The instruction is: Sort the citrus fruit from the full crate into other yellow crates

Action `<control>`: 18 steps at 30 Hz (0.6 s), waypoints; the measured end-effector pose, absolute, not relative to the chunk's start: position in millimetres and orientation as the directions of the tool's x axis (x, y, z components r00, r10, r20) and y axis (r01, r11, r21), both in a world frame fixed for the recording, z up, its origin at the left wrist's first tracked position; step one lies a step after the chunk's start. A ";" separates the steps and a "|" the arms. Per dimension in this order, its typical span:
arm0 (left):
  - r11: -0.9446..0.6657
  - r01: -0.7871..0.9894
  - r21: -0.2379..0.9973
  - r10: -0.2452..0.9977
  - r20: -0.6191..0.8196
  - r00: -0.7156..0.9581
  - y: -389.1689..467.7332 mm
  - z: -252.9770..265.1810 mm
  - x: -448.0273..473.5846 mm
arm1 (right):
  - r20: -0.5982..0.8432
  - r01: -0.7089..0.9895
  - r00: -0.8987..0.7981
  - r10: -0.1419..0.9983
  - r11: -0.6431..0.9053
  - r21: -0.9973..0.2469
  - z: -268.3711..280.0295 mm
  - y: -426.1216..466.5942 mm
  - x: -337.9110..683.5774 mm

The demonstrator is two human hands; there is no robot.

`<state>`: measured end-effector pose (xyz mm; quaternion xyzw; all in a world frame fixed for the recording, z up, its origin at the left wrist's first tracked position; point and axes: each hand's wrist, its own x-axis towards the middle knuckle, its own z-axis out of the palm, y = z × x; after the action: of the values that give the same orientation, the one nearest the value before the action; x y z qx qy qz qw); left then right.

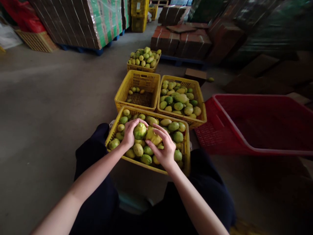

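Note:
My left hand (130,133) is curled round a green and yellow lemon (140,131). Close beside it, my right hand (166,147) grips a larger, yellower, lumpy lemon (153,137) between thumb and fingers. Both fruits are just above a yellow plastic crate (148,168) that stands between my knees. Loose lemons (138,149) of mixed green and yellow fill this crate below and around my hands. My right fingers hide part of the yellow lemon.
Beyond stand a yellow crate (119,94) with several lemons on its bottom, a fuller crate (201,98) to its right and a heaped one (130,67) behind. A red basket (215,127) is at my right. Wrapped pallets (107,23) and stacked cardboard (166,40) line the back.

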<state>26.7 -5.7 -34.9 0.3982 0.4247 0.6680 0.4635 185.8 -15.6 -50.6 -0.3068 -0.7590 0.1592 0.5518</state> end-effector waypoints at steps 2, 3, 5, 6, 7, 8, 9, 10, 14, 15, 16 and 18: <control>-0.098 -0.396 0.913 0.967 -0.008 -0.256 -3.4 -35.4 29.1 | 0.678 0.267 -0.170 0.715 0.695 -0.667 -51.3 -16.6 183.8; -0.028 -0.473 0.881 0.966 -0.098 -0.239 -1.9 -35.3 30.2 | 0.625 0.255 -0.151 0.766 0.641 -0.724 -51.1 -16.9 182.5; 0.122 -0.635 0.763 0.939 -0.296 -0.176 1.5 -34.0 31.9 | 0.480 0.211 -0.096 0.872 0.490 -0.846 -49.9 -16.8 179.2; 0.186 -0.707 0.682 0.909 -0.393 -0.140 3.2 -33.1 32.5 | 0.397 0.177 -0.062 0.916 0.402 -0.898 -49.2 -16.3 177.2; 0.239 -0.766 0.597 0.872 -0.479 -0.101 4.8 -32.0 33.0 | 0.311 0.133 -0.026 0.950 0.311 -0.941 -48.8 -15.6 175.0; 0.274 -0.808 0.521 0.834 -0.547 -0.070 6.1 -31.0 33.4 | 0.220 0.080 0.007 0.975 0.219 -0.972 -48.8 -14.6 172.7; 0.292 -0.836 0.464 0.801 -0.597 -0.051 7.3 -30.0 33.6 | 0.123 0.019 0.033 0.992 0.123 -0.992 -49.3 -13.2 170.4; 0.301 -0.852 0.428 0.777 -0.628 -0.041 8.4 -29.2 33.7 | 0.021 -0.049 0.046 0.999 0.023 -0.999 -50.4 -11.6 168.2; 0.319 -0.853 0.413 0.745 -0.666 -0.044 11.7 -27.7 31.3 | -0.407 -0.324 -0.006 0.914 -0.386 -0.864 -57.5 -2.8 161.8; 0.331 -0.850 0.409 0.732 -0.680 -0.042 12.4 -27.9 29.9 | -0.495 -0.381 -0.038 0.868 -0.470 -0.796 -59.2 -0.2 161.1; 0.346 -0.849 0.400 0.716 -0.697 -0.037 13.1 -28.5 28.4 | -0.571 -0.429 -0.074 0.818 -0.543 -0.722 -60.7 2.5 160.8; 0.379 -0.844 0.379 0.675 -0.737 -0.027 14.2 -30.2 25.3 | -0.679 -0.498 -0.142 0.721 -0.644 -0.580 -62.9 7.2 161.6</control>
<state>25.3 14.2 -30.2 -0.0918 0.4601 0.5495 0.6913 161.6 7.2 -62.9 -0.5129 -0.1084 0.7477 0.4076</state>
